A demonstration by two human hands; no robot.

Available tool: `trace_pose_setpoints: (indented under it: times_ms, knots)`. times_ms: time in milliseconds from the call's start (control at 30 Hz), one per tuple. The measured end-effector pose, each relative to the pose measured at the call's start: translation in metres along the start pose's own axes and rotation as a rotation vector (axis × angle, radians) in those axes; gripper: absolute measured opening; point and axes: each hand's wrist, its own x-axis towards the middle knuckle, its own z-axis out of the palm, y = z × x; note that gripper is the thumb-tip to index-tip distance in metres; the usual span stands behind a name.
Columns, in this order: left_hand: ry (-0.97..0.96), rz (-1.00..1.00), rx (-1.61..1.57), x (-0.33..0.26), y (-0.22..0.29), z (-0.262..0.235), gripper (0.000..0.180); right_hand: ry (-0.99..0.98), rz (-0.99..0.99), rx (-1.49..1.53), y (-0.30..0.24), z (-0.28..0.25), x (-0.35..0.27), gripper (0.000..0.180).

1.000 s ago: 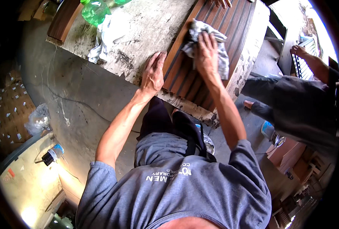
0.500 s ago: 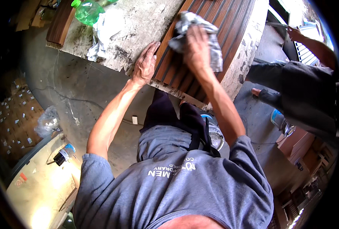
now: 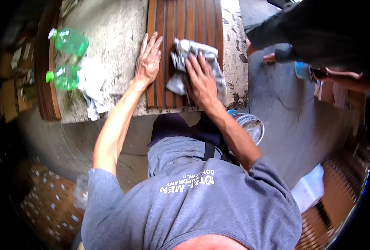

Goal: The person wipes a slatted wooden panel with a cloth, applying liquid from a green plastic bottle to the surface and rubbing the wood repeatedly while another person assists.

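Note:
A brown wooden slatted panel [image 3: 169, 62] with dark grooves lies lengthwise on the worn, paint-stained table [image 3: 122, 54]. On its left edge rests my left hand [image 3: 148, 62], fingers stretched out and holding nothing. My right hand [image 3: 202, 83] lies flat on a crumpled grey-and-white rag [image 3: 195, 49], pressing it against the slats near the panel's close end. The fingers are spread over the cloth; the thumb is hard to make out. Part of the panel under the rag is hidden.
Two green plastic bottles [image 3: 70, 42] lie at the left, with a white cloth [image 3: 92, 85] beside them. Brown boards [image 3: 47, 79] line the table's left edge. A bucket [image 3: 251, 127] stands below the near right corner. Another person's dark-clothed legs [image 3: 293, 33] are at the right.
My view has turned, so the panel now runs nearly straight ahead. The rag under my right hand sits nearer the panel's close end. My left hand stays at the left edge.

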Motion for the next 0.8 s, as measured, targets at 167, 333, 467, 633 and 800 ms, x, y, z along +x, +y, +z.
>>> trace_pose_setpoints:
  times_ms: [167, 333, 467, 633, 800]
  knots:
    - [-0.061, -0.02, 0.012, -0.006, -0.003, 0.002, 0.044, -0.032, 0.178, -0.031, -0.025, 0.005, -0.063, 0.053]
    - [-0.042, 0.034, 0.027, -0.002, -0.004, 0.003, 0.045, 0.253, 0.326, -0.183, 0.03, 0.013, 0.055, 0.048]
    - [-0.057, -0.002, -0.004, -0.001, -0.001, -0.002, 0.044, 0.246, 0.462, -0.334, 0.043, 0.015, 0.12, 0.05]
    - [-0.018, -0.08, -0.155, 0.001, 0.004, -0.006, 0.044, 0.038, 0.186, -0.075, -0.054, 0.029, 0.009, 0.06]
    - [0.024, -0.145, -0.247, -0.001, 0.006, -0.007, 0.046, -0.014, 0.09, -0.032, -0.088, 0.039, -0.035, 0.058]
